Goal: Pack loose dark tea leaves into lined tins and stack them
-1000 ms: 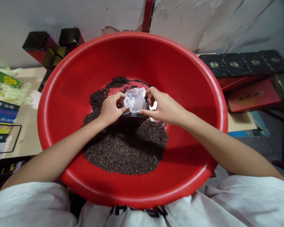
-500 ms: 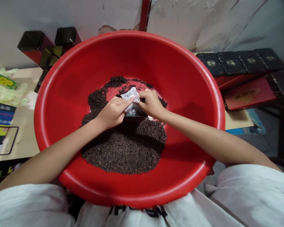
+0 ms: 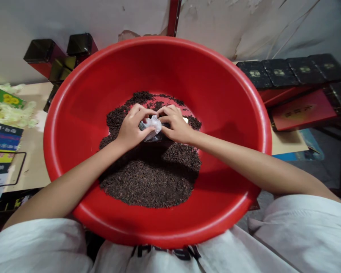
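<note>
A big red plastic basin (image 3: 233,91) rests on my lap, with a heap of dark loose tea leaves (image 3: 150,178) in its bottom. Both hands meet over the heap's far part. My left hand (image 3: 132,129) and my right hand (image 3: 174,125) have their fingers curled and pressed on a crumpled clear plastic bag (image 3: 152,123), which sits in the mouth of a small dark box (image 3: 156,137). Most of the box is hidden under the hands.
Dark square tins (image 3: 290,70) stand in a row at the right over red boxes (image 3: 301,112). More dark and red boxes (image 3: 59,53) lie at the back left. Printed cards (image 3: 4,140) and pale shredded paper (image 3: 8,112) are on the left table.
The plastic bag was puffed up between my fingers; both hands have closed in together and pushed it down into a small wad in the box.
</note>
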Tool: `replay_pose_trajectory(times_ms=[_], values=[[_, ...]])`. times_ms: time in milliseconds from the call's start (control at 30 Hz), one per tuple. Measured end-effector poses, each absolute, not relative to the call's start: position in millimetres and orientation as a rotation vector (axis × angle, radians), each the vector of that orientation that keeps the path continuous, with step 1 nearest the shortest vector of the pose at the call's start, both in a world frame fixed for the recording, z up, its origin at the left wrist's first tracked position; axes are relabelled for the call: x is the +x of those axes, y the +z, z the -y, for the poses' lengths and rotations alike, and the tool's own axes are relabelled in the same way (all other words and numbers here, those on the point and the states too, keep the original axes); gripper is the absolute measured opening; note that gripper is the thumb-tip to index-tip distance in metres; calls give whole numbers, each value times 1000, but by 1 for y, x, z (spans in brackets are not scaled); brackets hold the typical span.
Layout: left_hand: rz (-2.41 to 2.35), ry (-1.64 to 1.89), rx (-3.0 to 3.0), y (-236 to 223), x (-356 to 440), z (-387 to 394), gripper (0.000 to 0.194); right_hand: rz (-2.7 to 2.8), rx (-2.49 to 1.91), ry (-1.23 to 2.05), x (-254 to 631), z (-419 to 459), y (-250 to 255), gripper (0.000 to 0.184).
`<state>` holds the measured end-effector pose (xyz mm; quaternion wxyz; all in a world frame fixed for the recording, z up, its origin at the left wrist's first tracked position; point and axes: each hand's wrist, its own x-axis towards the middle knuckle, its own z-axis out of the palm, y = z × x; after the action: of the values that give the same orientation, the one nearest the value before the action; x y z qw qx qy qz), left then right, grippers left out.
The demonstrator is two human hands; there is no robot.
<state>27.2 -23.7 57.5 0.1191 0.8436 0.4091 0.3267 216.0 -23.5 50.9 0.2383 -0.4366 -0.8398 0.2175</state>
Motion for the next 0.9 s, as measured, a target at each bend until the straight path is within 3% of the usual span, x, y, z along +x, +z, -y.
replay_pose_trajectory(times_ms=[100, 233, 400, 533, 700, 900], values=[[-1296, 803, 2421, 58, 29, 18, 11, 2374, -1043, 695, 220, 23, 52, 31], [-1351, 634, 2226, 58, 34, 14, 9, 2280, -1153, 695, 216, 25, 48, 48], [-1450, 682, 1933, 61, 44, 17, 14, 2009, -1349, 342, 212, 29, 43, 39], [-1522, 713, 2029, 63, 45, 18, 13, 2328, -1143, 117, 212, 31, 45, 30], [-1496, 739, 2480, 66, 43, 29, 11, 2684, -1269, 76, 207, 38, 57, 39], [-1337, 299, 2652, 70, 55, 56, 40, 2737, -1412, 36, 205, 46, 67, 44]])
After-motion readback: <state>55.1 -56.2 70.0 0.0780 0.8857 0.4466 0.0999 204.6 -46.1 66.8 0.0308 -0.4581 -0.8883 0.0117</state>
